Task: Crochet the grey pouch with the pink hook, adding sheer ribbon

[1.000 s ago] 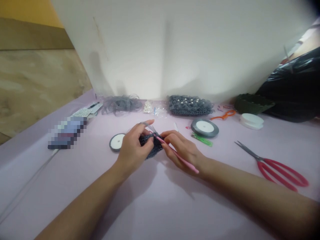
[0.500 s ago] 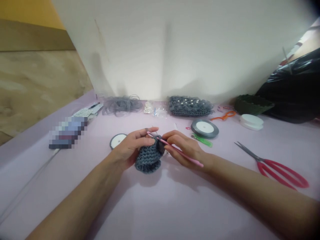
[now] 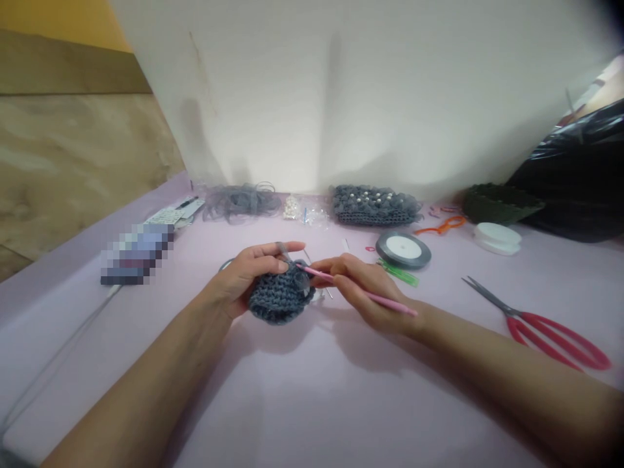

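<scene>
Between thumb and fingers of the left hand point(image 3: 244, 272), the grey stitched piece point(image 3: 277, 296) is pinched; the right hand point(image 3: 365, 289) grips the pink hook point(image 3: 392, 304), tip at the piece's top. Just before, that tip poked out past it.

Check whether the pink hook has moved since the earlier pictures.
Yes. The pink hook, in the right hand, has its handle end farther right and higher in view, judged against the grey spool by the green clip.
</scene>
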`<state>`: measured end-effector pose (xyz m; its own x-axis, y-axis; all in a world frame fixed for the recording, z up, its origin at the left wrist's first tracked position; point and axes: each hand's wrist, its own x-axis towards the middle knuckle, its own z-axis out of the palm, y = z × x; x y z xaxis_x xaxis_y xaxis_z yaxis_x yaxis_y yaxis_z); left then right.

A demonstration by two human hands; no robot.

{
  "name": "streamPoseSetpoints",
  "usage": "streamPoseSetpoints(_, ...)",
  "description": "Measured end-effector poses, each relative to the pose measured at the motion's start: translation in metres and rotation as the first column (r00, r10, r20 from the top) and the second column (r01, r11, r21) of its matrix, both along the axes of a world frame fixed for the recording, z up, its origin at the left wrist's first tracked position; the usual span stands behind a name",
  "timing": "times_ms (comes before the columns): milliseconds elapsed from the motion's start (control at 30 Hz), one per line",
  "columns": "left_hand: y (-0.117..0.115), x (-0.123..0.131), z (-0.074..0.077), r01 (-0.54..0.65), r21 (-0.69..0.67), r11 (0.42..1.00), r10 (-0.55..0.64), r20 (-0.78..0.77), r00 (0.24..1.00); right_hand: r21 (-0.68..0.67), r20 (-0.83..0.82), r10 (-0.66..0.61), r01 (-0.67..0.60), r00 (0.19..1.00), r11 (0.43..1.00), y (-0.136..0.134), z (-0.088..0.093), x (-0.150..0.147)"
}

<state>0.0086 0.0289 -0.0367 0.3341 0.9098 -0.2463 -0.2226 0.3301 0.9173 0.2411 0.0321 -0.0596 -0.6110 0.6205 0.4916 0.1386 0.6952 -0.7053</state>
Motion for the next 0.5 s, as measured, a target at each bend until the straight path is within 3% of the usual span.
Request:
streamPoseSetpoints(133,0.0007,-0.0011,0.0004,0.013,0.01,1.0,-0.013,-0.001,1.0,-0.183,-0.081,0.031,-0.045,0.996,0.982,-0.0028,0.0017,-0.001)
streamPoseSetpoints(300,0.0013,-0.0047,0.0013,0.028,0.031,0.999,-0.028,-0.017,0.999,-0.411,-0.23,0.063,-0.156,0.971,0.898,-0.0028,0.0035,-0.0033)
streamPoseSetpoints(400,0.0004,-0.0034,0.001,0.017,0.077,0.997,-0.011,-0.066,0.998,-0.419,-0.273,0.065,-0.179,0.96,0.89,-0.002,0.0036,-0.0034)
streamPoseSetpoints(500,-0.0024,0.0042,-0.0026,0.059,0.101,0.993,-0.055,-0.04,0.998,-0.282,-0.201,-0.02,-0.038,0.979,0.959,-0.0037,0.0038,-0.0039)
